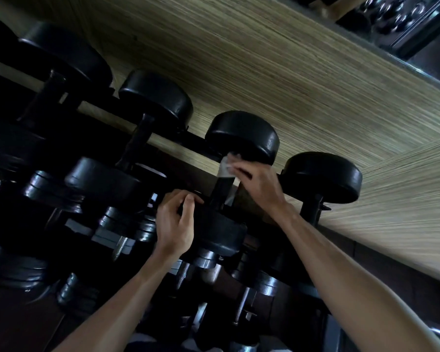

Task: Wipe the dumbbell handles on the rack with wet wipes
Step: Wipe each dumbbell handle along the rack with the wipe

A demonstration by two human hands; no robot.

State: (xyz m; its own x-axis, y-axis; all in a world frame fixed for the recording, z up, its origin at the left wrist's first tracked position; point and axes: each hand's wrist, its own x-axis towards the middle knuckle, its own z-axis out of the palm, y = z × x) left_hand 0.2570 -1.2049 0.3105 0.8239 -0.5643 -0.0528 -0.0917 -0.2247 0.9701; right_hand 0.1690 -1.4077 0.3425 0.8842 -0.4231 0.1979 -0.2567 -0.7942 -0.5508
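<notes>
A row of black dumbbells lies across the top tier of a dark rack (163,130). My right hand (258,182) presses a white wet wipe (226,166) around the upper end of the handle (220,194) of the third dumbbell, just under its far head (241,135). My left hand (174,222) grips the edge of that dumbbell's near head (219,232), fingers curled over it. The wipe is partly hidden by my fingers.
More black dumbbells sit to the left (155,97) and right (323,176) on the same tier. Lower tiers hold smaller chrome-handled dumbbells (208,260). A wood-grain wall (290,72) stands right behind the rack. Another rack with shiny weights (396,16) is at the top right.
</notes>
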